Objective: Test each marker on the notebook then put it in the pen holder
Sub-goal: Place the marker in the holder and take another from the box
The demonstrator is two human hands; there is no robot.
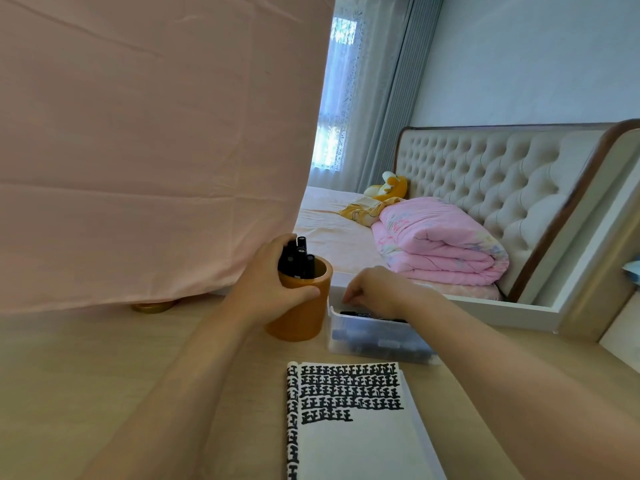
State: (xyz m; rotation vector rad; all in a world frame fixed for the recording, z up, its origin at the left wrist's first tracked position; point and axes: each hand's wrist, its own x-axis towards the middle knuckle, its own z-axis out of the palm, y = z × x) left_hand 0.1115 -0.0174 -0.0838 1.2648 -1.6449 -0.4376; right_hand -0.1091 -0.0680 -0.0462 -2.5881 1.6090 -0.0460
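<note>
The left hand (273, 285) grips the orange pen holder (304, 317), in which black markers (299, 258) stand upright. The right hand (374, 289) reaches with bent fingers into the clear box (377, 344); whether it holds a marker cannot be told. The notebook (353, 438) lies open near the box

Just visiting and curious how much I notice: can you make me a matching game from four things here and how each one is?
1 pen holder
2 clear box
3 notebook
4 quilt

a folded on the bed
b gripped by the left hand
c right hand reaches into it
d open, rows of black marks

Pairs: 1-b, 2-c, 3-d, 4-a
</note>
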